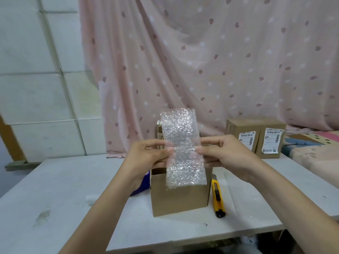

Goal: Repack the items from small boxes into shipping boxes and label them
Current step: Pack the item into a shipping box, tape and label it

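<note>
Beside open box (179, 197), yellow cutter (217, 198); behind, two labelled boxes (256, 137).

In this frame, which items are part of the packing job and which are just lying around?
In use:
- bubble wrap, pinched by left hand and right hand
- open cardboard box
- two labelled boxes

Lying about:
- yellow utility knife
- purple item, mostly hidden
- small white piece on the table
- pink curtain
</note>
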`<action>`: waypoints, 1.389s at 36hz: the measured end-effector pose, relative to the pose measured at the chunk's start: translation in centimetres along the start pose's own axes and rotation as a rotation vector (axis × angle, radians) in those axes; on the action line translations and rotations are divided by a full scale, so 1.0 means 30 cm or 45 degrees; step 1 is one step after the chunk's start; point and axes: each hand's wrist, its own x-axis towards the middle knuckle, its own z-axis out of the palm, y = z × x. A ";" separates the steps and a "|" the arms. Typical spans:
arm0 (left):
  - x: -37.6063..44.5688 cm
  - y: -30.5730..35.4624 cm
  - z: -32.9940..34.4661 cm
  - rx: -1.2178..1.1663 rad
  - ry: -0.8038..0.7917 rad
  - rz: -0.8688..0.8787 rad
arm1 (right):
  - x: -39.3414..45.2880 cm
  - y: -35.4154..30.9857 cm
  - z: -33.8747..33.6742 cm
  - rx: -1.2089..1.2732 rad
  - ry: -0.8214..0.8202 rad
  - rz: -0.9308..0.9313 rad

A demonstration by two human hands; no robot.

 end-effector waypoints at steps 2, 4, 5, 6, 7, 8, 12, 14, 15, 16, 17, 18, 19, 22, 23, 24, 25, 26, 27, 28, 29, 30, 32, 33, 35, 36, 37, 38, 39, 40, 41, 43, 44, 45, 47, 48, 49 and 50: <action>-0.006 0.007 -0.004 -0.091 -0.010 -0.024 | 0.001 0.001 -0.004 0.121 -0.085 0.055; -0.006 0.007 -0.009 -0.161 -0.015 -0.042 | 0.004 0.005 -0.006 0.196 -0.160 0.089; -0.006 0.007 -0.011 -0.184 -0.022 -0.047 | 0.006 0.008 -0.005 0.241 -0.173 0.100; -0.005 0.006 -0.013 -0.207 -0.022 -0.050 | 0.006 0.009 -0.001 0.287 -0.172 0.110; -0.004 0.005 -0.014 -0.233 -0.013 -0.052 | 0.009 0.012 0.002 0.327 -0.166 0.116; -0.003 0.004 -0.013 -0.261 0.000 -0.058 | 0.009 0.013 0.005 0.362 -0.160 0.120; -0.002 -0.001 0.006 -0.301 0.061 -0.085 | 0.010 0.004 0.011 0.375 -0.152 0.110; 0.001 -0.007 0.010 -0.267 0.086 -0.088 | 0.014 0.000 0.006 0.311 -0.159 0.092; 0.003 -0.008 0.009 -0.258 0.092 -0.086 | 0.016 0.000 0.003 0.276 -0.159 0.082; 0.003 -0.005 0.007 -0.250 0.094 -0.082 | 0.020 0.000 0.000 0.237 -0.157 0.071; 0.003 -0.001 0.005 -0.241 0.090 -0.078 | 0.022 0.001 -0.003 0.196 -0.153 0.068; 0.000 0.004 0.003 -0.230 0.085 -0.072 | 0.023 0.000 -0.004 0.168 -0.152 0.068; 0.000 0.007 0.000 -0.220 0.077 -0.064 | 0.024 0.000 -0.004 0.160 -0.153 0.072; -0.007 0.019 -0.004 -0.211 0.043 -0.049 | 0.025 -0.012 0.001 0.257 -0.151 0.082; -0.006 0.020 -0.005 -0.234 0.029 -0.049 | 0.024 -0.018 0.006 0.320 -0.145 0.081; -0.006 0.022 -0.006 -0.272 0.019 -0.053 | 0.025 -0.019 0.010 0.385 -0.136 0.078; -0.004 0.022 -0.006 -0.306 0.014 -0.056 | 0.025 -0.019 0.015 0.445 -0.123 0.076; 0.001 0.020 -0.008 -0.330 0.018 -0.058 | 0.027 -0.014 0.018 0.496 -0.111 0.071; 0.008 0.015 -0.011 -0.342 0.022 -0.052 | 0.030 -0.008 0.022 0.531 -0.099 0.060; 0.012 0.010 -0.013 -0.342 0.020 -0.041 | 0.033 0.001 0.025 0.547 -0.086 0.040; 0.018 0.002 -0.017 -0.332 0.013 -0.026 | 0.034 0.007 0.030 0.548 -0.076 0.021; 0.020 -0.003 -0.020 -0.319 -0.003 -0.010 | 0.035 0.014 0.032 0.544 -0.077 0.003; 0.015 -0.006 -0.021 -0.283 -0.052 0.029 | 0.033 0.022 0.030 0.532 -0.064 -0.021; 0.012 -0.007 -0.020 -0.260 -0.075 0.047 | 0.033 0.025 0.027 0.510 -0.047 -0.034; 0.006 -0.009 -0.021 -0.225 -0.115 0.071 | 0.037 0.030 0.022 0.437 -0.012 -0.058; 0.005 -0.010 -0.023 -0.206 -0.129 0.085 | 0.037 0.031 0.021 0.403 0.003 -0.064; 0.007 -0.013 -0.025 -0.163 -0.139 0.101 | 0.036 0.031 0.024 0.380 0.014 -0.064; 0.008 -0.016 -0.027 -0.109 -0.150 0.120 | 0.035 0.033 0.026 0.362 0.022 -0.061; 0.009 -0.018 -0.031 -0.052 -0.154 0.140 | 0.032 0.033 0.029 0.348 0.029 -0.057; 0.007 -0.019 -0.032 0.000 -0.149 0.160 | 0.031 0.033 0.031 0.341 0.027 -0.054; 0.007 -0.022 -0.033 0.058 -0.134 0.177 | 0.027 0.033 0.031 0.350 0.005 -0.048; 0.004 -0.023 -0.032 0.137 -0.086 0.192 | 0.021 0.033 0.027 0.403 -0.089 -0.019; 0.003 -0.022 -0.032 0.136 -0.064 0.186 | 0.017 0.031 0.025 0.385 -0.131 -0.009; 0.003 -0.022 -0.034 0.110 -0.056 0.174 | 0.009 0.027 0.025 0.311 -0.154 -0.009; 0.000 -0.016 -0.035 0.052 -0.050 0.164 | 0.001 0.028 0.026 0.070 -0.133 -0.042; -0.001 -0.013 -0.033 0.058 -0.045 0.166 | 0.000 0.027 0.029 -0.024 -0.112 -0.062; -0.005 -0.009 -0.031 0.097 -0.038 0.179 | 0.001 0.025 0.030 -0.056 -0.099 -0.073; -0.011 -0.005 -0.028 0.151 -0.020 0.200 | 0.005 0.023 0.029 -0.025 -0.100 -0.070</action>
